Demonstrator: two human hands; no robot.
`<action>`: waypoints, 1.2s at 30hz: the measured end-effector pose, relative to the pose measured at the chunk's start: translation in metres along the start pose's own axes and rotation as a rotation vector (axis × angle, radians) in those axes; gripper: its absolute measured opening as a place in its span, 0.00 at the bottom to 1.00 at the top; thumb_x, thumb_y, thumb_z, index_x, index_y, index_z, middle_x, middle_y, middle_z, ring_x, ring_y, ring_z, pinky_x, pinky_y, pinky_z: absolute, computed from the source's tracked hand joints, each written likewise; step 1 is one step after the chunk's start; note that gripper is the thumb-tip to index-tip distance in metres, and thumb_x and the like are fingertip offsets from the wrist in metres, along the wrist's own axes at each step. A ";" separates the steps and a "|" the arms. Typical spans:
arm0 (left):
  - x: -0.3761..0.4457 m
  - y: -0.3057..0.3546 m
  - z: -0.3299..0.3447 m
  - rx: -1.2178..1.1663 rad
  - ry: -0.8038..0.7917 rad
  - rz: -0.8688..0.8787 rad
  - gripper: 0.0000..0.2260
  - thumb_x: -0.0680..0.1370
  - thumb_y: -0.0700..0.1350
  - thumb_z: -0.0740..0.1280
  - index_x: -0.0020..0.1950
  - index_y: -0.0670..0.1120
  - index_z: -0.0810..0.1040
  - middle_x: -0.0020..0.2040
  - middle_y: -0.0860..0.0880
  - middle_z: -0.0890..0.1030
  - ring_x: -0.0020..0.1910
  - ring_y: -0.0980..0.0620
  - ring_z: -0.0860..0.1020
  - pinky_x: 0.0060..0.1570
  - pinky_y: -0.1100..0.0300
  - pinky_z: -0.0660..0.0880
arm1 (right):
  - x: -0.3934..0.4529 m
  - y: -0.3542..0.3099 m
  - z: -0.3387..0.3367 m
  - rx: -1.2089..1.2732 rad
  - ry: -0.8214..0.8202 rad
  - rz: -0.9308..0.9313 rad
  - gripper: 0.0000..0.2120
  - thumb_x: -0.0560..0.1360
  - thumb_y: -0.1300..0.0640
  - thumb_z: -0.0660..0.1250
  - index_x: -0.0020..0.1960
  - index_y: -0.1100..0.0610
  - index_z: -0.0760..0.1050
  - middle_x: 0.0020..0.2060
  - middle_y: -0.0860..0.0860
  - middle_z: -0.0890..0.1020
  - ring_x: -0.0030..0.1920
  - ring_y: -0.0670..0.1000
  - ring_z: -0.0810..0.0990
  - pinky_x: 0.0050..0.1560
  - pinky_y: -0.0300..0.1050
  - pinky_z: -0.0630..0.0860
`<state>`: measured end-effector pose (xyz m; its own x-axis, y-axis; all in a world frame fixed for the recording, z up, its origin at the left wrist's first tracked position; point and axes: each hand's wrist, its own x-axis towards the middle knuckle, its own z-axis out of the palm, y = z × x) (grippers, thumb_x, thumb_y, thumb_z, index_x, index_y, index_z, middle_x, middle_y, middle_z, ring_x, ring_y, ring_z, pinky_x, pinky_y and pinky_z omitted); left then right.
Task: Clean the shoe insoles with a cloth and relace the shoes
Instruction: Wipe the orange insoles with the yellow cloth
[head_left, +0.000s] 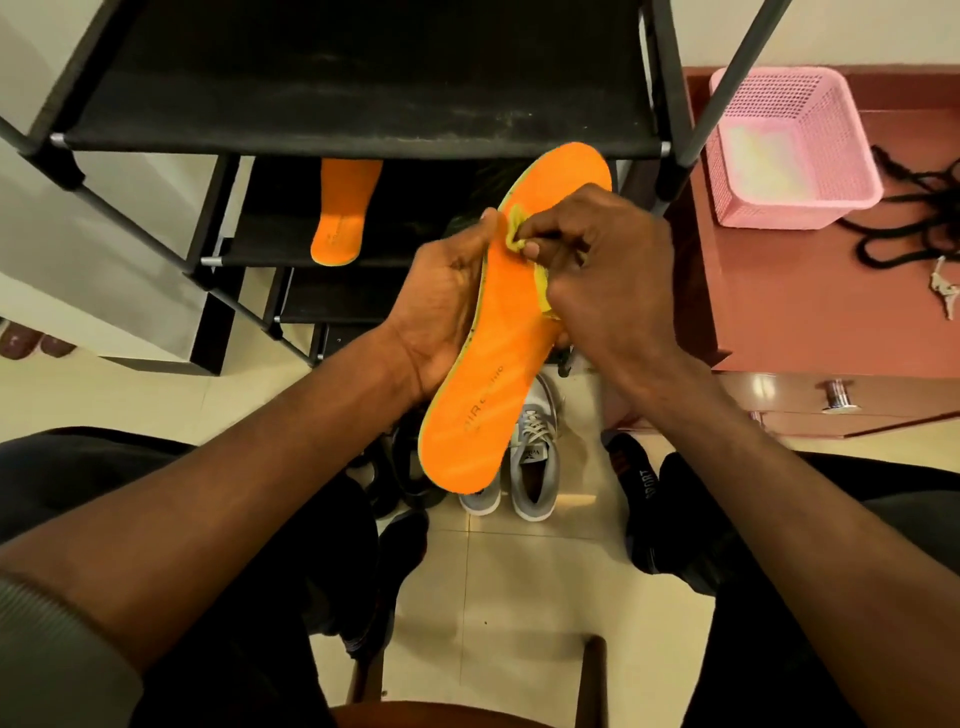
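An orange insole (493, 358) is held up in front of me, toe end pointing up and right. My left hand (441, 306) grips its left edge from behind, thumb near the top. My right hand (602, 270) pinches a bunched yellow cloth (514, 236) and presses it against the insole's upper part. A second orange insole (340, 210) lies on a lower shelf of the black shoe rack (363, 104). On the floor below the insole stands a pair of grey laced sneakers (535, 457). Black laces (914, 218) lie tangled on the red-brown cabinet.
A pink plastic basket (795, 145) sits on the red-brown cabinet (779, 312) at the right, which has a drawer with a metal knob (837, 396). Dark shoes (405, 467) stand left of the sneakers. My socked feet rest on the tiled floor (493, 597). A wooden chair edge shows at the bottom.
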<state>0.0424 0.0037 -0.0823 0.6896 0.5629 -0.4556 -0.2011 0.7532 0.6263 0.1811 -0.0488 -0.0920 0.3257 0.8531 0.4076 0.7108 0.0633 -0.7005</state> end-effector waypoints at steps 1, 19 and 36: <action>0.001 0.000 0.000 0.008 0.009 0.018 0.22 0.87 0.54 0.52 0.69 0.40 0.75 0.58 0.38 0.81 0.51 0.40 0.83 0.54 0.38 0.81 | 0.002 0.003 -0.004 0.019 0.028 0.041 0.10 0.74 0.65 0.72 0.50 0.54 0.88 0.45 0.46 0.86 0.47 0.43 0.83 0.52 0.40 0.80; 0.007 0.032 -0.002 0.468 0.080 0.339 0.13 0.88 0.47 0.55 0.71 0.59 0.66 0.72 0.46 0.69 0.58 0.34 0.80 0.40 0.36 0.83 | 0.021 0.005 -0.016 1.007 -0.140 0.651 0.11 0.81 0.64 0.66 0.63 0.60 0.80 0.54 0.58 0.87 0.48 0.53 0.85 0.40 0.43 0.81; 0.003 0.038 -0.009 0.786 0.153 0.471 0.10 0.83 0.46 0.68 0.60 0.41 0.76 0.56 0.46 0.80 0.51 0.54 0.83 0.43 0.57 0.83 | 0.020 -0.014 0.001 0.769 -0.033 0.510 0.15 0.85 0.50 0.63 0.60 0.61 0.80 0.54 0.56 0.86 0.55 0.53 0.86 0.57 0.48 0.83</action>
<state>0.0308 0.0371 -0.0654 0.5456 0.8334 -0.0886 0.1307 0.0198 0.9912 0.1769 -0.0322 -0.0742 0.4592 0.8859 -0.0660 -0.1276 -0.0078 -0.9918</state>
